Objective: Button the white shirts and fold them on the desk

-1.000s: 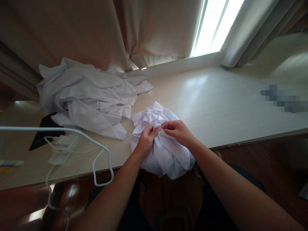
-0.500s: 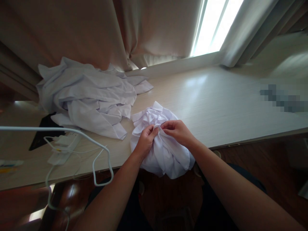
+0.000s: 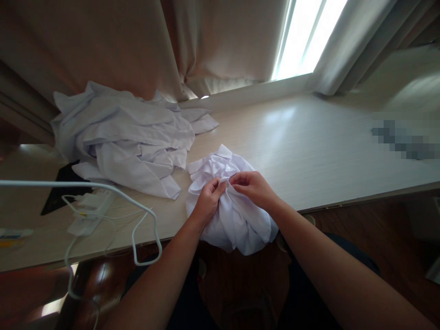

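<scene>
White shirt (image 3: 233,215), bunched, collar pointed far and hem hung over the near edge of the pale wooden table (image 3: 309,146), pinched by left hand (image 3: 208,201) and right hand (image 3: 252,188), both closed; curtained window behind.

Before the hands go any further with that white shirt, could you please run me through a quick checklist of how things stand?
1. Left hand pinching the bunched white shirt: ok.
2. Right hand gripping the same fold, fingertips meeting the left's: ok.
3. Shirt fully supported on the table: not ok, its lower part hangs over the near edge.
4. Shirt apart from the pile of white clothes: ok, a narrow gap shows.
5. White hanger clear of the hands: ok, it lies off to the left.
6. Button fastened or undone: cannot tell.
</scene>
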### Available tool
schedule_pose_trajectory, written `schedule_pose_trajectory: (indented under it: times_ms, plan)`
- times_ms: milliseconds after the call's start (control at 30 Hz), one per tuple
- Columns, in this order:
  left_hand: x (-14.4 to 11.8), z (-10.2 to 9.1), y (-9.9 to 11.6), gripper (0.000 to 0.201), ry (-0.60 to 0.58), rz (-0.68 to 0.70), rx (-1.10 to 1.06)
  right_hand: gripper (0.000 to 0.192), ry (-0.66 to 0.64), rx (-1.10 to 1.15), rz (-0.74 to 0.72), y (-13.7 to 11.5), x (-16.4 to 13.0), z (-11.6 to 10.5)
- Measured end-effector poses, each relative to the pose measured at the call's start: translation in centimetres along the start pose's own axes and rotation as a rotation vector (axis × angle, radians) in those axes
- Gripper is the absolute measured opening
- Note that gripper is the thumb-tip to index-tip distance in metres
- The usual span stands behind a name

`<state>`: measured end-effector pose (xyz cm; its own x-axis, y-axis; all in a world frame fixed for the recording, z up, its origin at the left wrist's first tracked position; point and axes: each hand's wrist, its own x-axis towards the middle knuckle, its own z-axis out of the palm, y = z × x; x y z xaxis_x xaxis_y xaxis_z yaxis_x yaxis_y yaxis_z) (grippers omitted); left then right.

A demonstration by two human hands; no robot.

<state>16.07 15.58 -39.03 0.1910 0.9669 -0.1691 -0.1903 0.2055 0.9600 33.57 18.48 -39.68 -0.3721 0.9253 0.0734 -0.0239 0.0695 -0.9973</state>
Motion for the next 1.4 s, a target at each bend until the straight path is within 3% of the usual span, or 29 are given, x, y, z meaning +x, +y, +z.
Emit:
schedule_pose_trajectory:
  times_ms: [767,1233,1400]
  plan:
    - [0.2,-0.3,-0.5,0.027,-0.004,0.017,0.016,0.013,0.061,-0.114,-0.024,0.2,-0.2,0.5]
    - [0.4,-0.1,-0.9,0.033,0.029,-0.025,-0.01,0.01,0.155,-0.388,-0.192,-0.7,-1.1,1.1]
    - [0.4,0.1,-1.0,0.035,0.05,-0.023,0.004,0.013,0.165,-0.411,-0.183,-0.8,-1.2,1.3]
